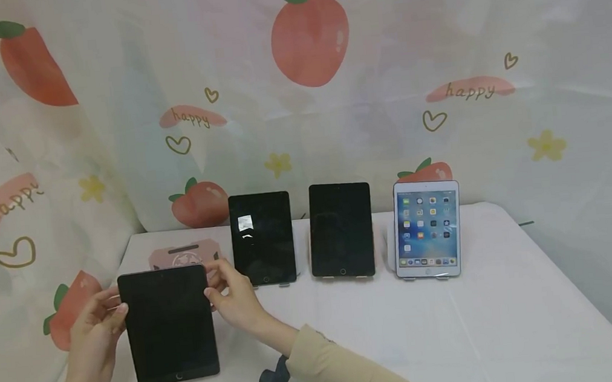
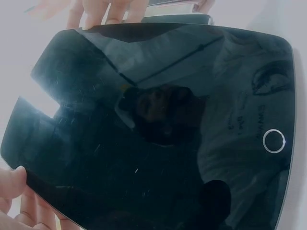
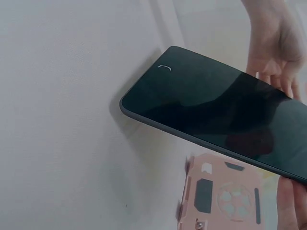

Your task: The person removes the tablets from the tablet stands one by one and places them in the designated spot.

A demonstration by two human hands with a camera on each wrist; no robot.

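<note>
the held tablet [image 1: 169,324] has a glossy black glass face that mirrors its surroundings, the tablecloth [image 1: 461,335] looks smooth matt white cloth, and the pink stand [image 3: 225,196] looks matt plastic.

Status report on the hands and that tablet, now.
Left hand and right hand grip the dark tablet by its side edges, tilted above the table. Pink stand right behind it. Three more tablets propped further back.

A black tablet [image 1: 169,324] with a dark, switched-off screen and a round home button at its near edge is held upright in portrait at the near left of the white table, tilted slightly back, just in front of a pink stand.
</note>
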